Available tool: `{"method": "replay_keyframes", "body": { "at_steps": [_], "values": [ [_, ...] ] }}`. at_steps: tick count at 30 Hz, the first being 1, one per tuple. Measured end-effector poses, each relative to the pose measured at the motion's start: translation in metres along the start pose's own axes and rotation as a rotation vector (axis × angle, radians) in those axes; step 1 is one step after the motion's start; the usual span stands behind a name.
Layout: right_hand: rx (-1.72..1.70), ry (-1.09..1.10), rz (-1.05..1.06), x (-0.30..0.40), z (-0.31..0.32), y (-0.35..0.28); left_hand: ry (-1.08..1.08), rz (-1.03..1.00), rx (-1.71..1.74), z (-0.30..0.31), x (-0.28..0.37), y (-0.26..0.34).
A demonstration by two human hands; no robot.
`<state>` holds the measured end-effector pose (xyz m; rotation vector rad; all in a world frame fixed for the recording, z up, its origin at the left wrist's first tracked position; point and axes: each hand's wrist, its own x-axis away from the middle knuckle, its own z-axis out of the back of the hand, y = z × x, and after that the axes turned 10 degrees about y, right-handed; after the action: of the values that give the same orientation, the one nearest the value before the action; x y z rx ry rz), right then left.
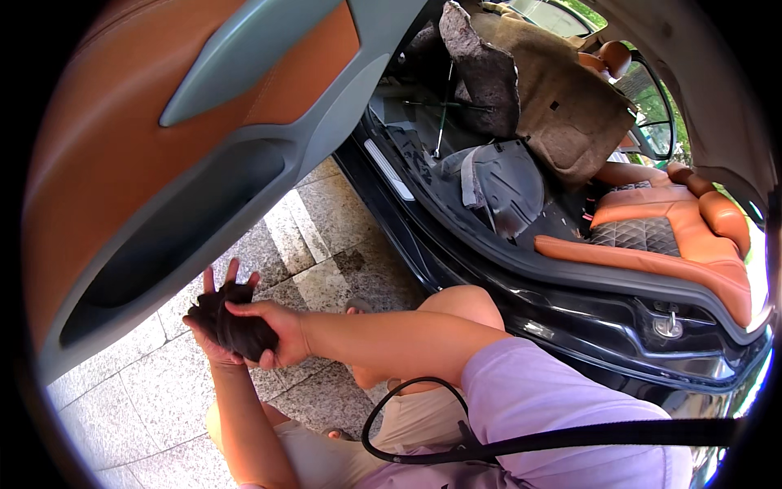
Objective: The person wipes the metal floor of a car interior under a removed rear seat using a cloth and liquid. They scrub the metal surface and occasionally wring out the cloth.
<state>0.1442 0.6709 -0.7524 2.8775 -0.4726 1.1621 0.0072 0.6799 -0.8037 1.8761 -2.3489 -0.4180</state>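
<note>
A dark, crumpled cloth [244,327] is bunched between my two hands, below the open car door. My left hand [208,343] lies under and behind it, palm up, with several fingertips showing past the far side. From the right, my right hand [287,333] grips the same bundle, its thumb pressed across the top. Folds of the cloth hide most of both palms. Whether it is a rag or a pair of gloves cannot be told.
The orange door panel [287,79] swings out on the left. Inside the car are peeled-back brown carpet [562,91], a cross-shaped lug wrench [444,110], a loose grey panel [513,183] and an orange seat [696,226]. A black strap [580,435] crosses before me above stone paving [140,391].
</note>
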Motion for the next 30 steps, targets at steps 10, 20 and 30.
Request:
{"method": "replay_keyframes", "body": {
  "at_steps": [10, 20, 30],
  "values": [
    [0.852, 0.607, 0.408, -0.007, -0.002, -0.011, 0.752, -0.051, -0.483, 0.039, -0.002, 0.014],
    [1.696, 0.952, 0.49, -0.017, 0.03, 0.004, 0.866, -0.182, -1.437, 0.037, -0.013, -0.043],
    [0.677, 0.556, 0.374, -0.003, 0.011, -0.006, 0.513, 0.239, -0.189, 0.02, 0.0, 0.022]
  ]
}}
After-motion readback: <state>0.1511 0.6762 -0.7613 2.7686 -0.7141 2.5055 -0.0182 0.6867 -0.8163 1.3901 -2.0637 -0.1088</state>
